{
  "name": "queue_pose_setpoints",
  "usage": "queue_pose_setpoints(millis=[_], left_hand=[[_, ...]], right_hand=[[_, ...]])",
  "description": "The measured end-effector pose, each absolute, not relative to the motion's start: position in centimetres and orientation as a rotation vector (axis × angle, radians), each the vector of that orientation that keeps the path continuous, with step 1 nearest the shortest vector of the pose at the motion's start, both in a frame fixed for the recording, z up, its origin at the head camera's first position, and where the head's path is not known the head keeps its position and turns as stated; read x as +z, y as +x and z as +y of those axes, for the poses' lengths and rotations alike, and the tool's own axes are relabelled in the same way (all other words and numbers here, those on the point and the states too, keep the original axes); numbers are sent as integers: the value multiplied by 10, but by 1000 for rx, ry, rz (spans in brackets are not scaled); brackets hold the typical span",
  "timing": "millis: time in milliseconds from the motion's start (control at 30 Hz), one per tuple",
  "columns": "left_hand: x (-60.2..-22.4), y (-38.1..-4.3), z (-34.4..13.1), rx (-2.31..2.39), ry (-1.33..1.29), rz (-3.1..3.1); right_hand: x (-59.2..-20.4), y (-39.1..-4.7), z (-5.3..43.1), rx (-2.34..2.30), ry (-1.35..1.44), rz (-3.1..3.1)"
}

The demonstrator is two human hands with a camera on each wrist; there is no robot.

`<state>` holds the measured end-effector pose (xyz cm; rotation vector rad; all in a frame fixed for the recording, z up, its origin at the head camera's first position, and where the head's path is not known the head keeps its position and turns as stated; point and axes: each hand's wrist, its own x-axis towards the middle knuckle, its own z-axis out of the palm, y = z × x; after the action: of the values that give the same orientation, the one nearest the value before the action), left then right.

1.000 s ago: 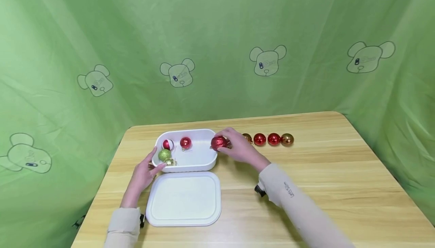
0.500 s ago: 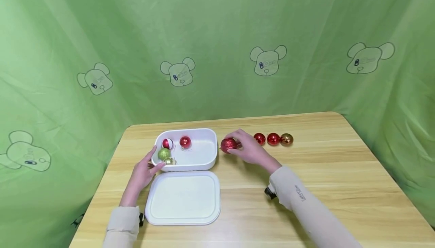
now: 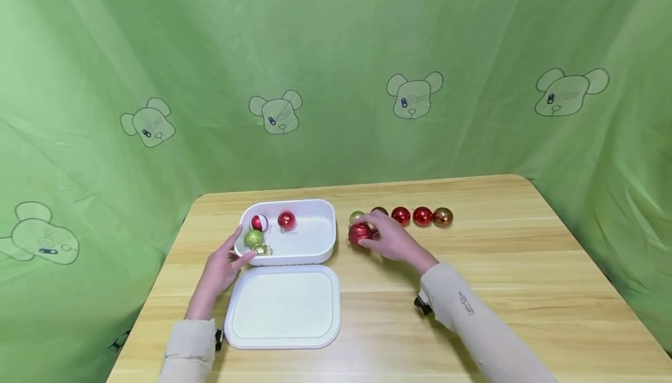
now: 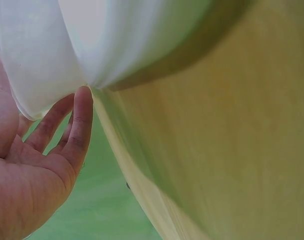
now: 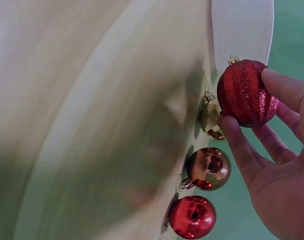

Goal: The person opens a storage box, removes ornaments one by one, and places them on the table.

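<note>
My right hand (image 3: 391, 238) holds a red glitter-striped Christmas bauble (image 3: 360, 235) between thumb and fingers, just right of a white box (image 3: 310, 260). In the right wrist view this bauble (image 5: 246, 93) shows its gold cap, with a gold bauble (image 5: 211, 120) right behind it. My left hand (image 3: 220, 269) is spread around the box's near left corner, the thumb along the front rim. Its fingertips touch the outer wall in the left wrist view. Inside the box lie a red-and-white bauble (image 3: 259, 222), a green glitter bauble (image 3: 254, 238), a gold one (image 3: 262, 249) and a red one (image 3: 286, 220).
A white lid (image 3: 283, 307) lies flat in front of the box on the wooden table (image 3: 499, 290). To the right, a row of shiny baubles includes two red ones (image 3: 401, 215) and a bronze one (image 3: 443, 216). A green curtain (image 3: 336, 80) hangs behind.
The right hand has carried the red glitter bauble from over the box's right rim rightward and toward the near side, uncovering the gold bauble. The left hand has stayed at the box corner.
</note>
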<state>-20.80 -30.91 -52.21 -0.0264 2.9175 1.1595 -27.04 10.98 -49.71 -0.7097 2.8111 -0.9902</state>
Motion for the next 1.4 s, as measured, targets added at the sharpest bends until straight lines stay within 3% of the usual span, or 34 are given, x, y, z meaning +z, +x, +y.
queue_pose_setpoints(millis=[1400], left_hand=[[-524,-208,-310,1174,-20,2928]], right_hand=[[-509,-272,121,-1017,-672,2750]])
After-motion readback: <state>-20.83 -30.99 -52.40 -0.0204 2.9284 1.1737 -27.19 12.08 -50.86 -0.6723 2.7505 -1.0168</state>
